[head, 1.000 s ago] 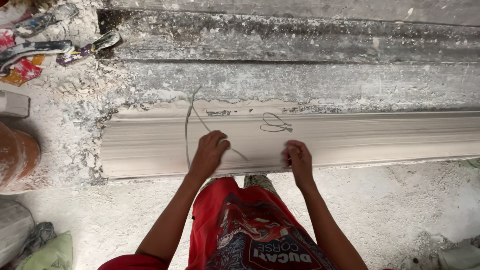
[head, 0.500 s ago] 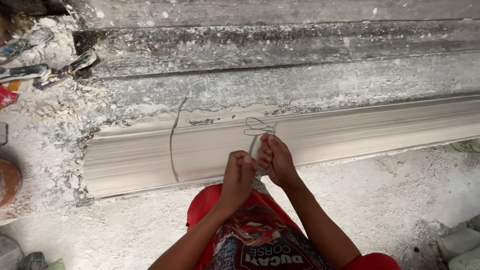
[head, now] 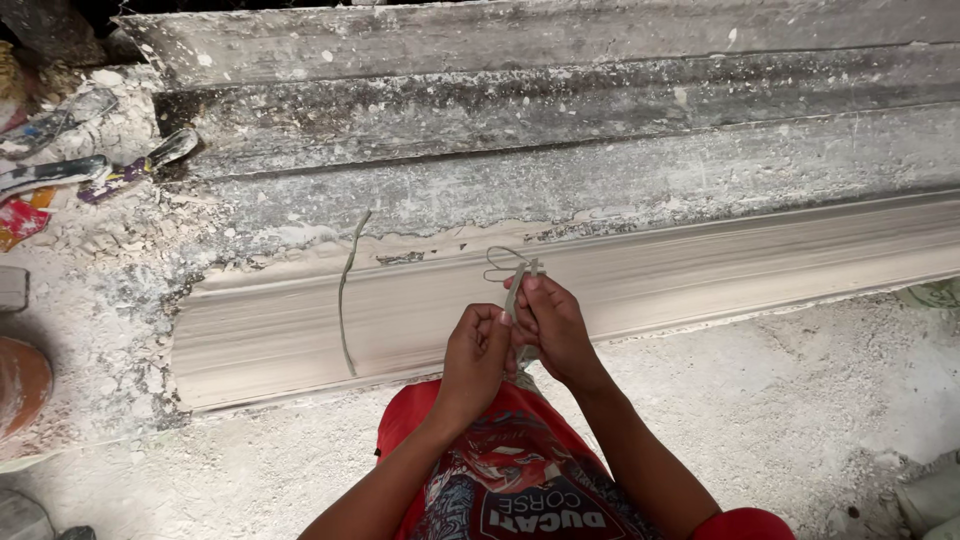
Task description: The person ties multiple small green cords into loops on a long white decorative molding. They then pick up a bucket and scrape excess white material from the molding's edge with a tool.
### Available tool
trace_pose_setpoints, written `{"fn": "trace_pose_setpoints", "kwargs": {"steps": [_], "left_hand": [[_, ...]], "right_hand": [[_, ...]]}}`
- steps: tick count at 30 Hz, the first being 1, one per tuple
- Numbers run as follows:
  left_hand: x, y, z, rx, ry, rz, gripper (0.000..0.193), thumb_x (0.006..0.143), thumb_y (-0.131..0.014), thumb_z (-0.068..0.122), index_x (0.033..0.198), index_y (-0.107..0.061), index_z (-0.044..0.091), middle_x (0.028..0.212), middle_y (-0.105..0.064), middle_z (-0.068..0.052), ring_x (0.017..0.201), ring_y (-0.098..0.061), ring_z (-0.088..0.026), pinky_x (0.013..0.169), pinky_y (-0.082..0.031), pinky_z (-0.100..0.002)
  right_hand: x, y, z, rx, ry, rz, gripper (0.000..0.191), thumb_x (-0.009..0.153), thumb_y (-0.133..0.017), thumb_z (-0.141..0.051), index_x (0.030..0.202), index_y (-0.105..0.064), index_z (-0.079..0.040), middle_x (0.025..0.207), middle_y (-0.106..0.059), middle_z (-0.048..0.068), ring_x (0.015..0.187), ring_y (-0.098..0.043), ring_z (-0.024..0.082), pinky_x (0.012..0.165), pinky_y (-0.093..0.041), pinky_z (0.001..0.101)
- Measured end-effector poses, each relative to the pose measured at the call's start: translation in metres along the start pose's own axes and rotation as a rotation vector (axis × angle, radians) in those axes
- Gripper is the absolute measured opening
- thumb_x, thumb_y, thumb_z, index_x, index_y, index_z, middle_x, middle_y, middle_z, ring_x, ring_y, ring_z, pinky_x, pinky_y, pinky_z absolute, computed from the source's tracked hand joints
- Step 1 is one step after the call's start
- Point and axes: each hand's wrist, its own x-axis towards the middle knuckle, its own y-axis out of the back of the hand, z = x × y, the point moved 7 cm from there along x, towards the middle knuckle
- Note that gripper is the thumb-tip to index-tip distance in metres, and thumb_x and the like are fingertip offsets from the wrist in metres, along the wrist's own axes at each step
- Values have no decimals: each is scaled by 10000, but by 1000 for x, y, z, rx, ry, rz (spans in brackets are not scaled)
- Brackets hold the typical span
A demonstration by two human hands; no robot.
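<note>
A long wet plaster cornice moulding [head: 700, 270] lies across the workbench in front of me. My left hand [head: 475, 355] and my right hand [head: 552, 325] are together over its near edge, both pinching a thin grey strip with a wire loop [head: 510, 268] at its top, held just above the moulding. A second thin grey strip [head: 345, 300] lies across the moulding to the left, curving from the back edge to the front edge.
Several plaster-caked hand tools [head: 90, 170] lie at the far left on the crusted bench. An orange-brown round container [head: 20, 385] sits at the left edge. Rough plaster-covered boards [head: 560, 90] run along the back. The white dusty floor [head: 780, 420] lies below.
My left hand left the strip on the left of the moulding and joined my right hand at the wire loop. Both hands have lifted the looped strip; the view shifted left.
</note>
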Motion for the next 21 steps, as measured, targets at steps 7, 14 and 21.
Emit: {"fn": "trace_pose_setpoints", "kwargs": {"steps": [7, 14, 21], "left_hand": [[2, -3, -1, -95, 76, -21, 164, 1052, -533, 158, 1016, -534, -2, 883, -706, -90, 638, -621, -89, 554, -581, -269], [-5, 9, 45, 493, -171, 53, 180, 1046, -589, 145, 1154, -635, 8, 923, -747, -139, 805, -720, -212, 691, -587, -383], [-27, -4, 110, 1266, -955, -132, 497, 789, -667, 24, 1284, -670, 63, 1322, -624, -205, 1225, -579, -346, 1002, -449, -451]], "right_hand": [[-3, -11, -4, -93, 28, -46, 426, 1101, -467, -312, 1310, -641, 16, 776, -573, -16, 552, -434, 18, 505, -409, 208], [3, -2, -2, -265, 69, 42, 355, 1090, -511, -299, 1155, -701, -7, 857, -630, -19, 583, -442, 11, 517, -392, 204], [-4, -7, -10, -796, 106, -253, 241, 1057, -543, -173, 1038, -716, -6, 808, -696, 12, 699, -602, 68, 637, -524, 263]]}}
